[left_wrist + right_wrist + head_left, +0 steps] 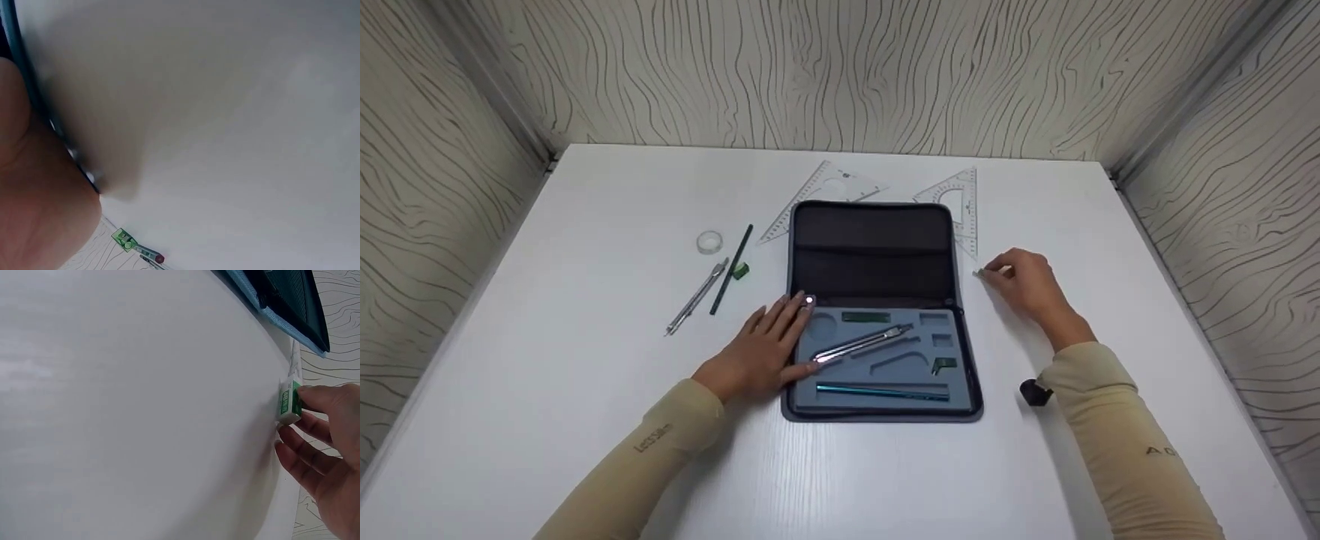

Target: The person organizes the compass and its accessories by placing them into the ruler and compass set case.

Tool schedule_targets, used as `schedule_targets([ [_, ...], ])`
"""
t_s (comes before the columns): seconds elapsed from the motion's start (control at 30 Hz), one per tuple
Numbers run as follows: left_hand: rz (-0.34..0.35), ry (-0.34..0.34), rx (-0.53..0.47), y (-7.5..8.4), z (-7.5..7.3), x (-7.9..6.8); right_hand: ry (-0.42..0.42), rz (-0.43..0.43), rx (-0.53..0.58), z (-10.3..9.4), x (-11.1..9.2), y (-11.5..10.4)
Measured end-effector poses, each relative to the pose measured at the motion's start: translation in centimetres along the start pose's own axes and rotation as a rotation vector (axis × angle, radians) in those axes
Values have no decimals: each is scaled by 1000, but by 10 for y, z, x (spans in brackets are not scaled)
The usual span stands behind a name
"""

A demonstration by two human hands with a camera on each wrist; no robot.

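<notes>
A zippered drawing-set case (874, 266) lies unfolded on the table. My left hand (761, 345) rests on its left edge, fingers extended and thumb on the rim. In its blue foam insert (885, 376) are a compass (864, 344), a narrow green box (865, 317), a green sharpener (943, 364) and a shiny teal pencil (881, 392); other slots are bare. To the right of the case, my right hand (1024, 285) pinches a small eraser (289, 403) with a white and green sleeve between thumb and fingers, close over the table.
Two clear set squares (964, 184) lie behind the case, partly covered by its lid. On the left are a clear tape roll (709, 241), a dark pencil (731, 270), a second compass (696, 298) and another green sharpener (741, 271). Patterned walls enclose the white table (622, 195).
</notes>
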State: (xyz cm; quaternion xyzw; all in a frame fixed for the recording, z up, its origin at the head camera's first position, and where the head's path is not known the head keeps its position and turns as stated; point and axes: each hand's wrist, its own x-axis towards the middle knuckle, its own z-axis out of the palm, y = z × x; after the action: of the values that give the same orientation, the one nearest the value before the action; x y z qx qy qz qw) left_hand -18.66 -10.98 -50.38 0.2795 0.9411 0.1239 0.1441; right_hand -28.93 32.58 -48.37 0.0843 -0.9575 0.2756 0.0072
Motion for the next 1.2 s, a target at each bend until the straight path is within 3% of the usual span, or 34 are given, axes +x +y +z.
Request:
schedule_targets([
  [0.33,-1,19,24,-5,8,2,-67,-40,-25,1,-2,1],
  [0.67,-15,-15,12,-1,2,1,-147,-109,-55,-7,-11,-9],
  [1.2,-17,-10,28,-7,8,5,-108,-305,-34,-11,-23,-43],
])
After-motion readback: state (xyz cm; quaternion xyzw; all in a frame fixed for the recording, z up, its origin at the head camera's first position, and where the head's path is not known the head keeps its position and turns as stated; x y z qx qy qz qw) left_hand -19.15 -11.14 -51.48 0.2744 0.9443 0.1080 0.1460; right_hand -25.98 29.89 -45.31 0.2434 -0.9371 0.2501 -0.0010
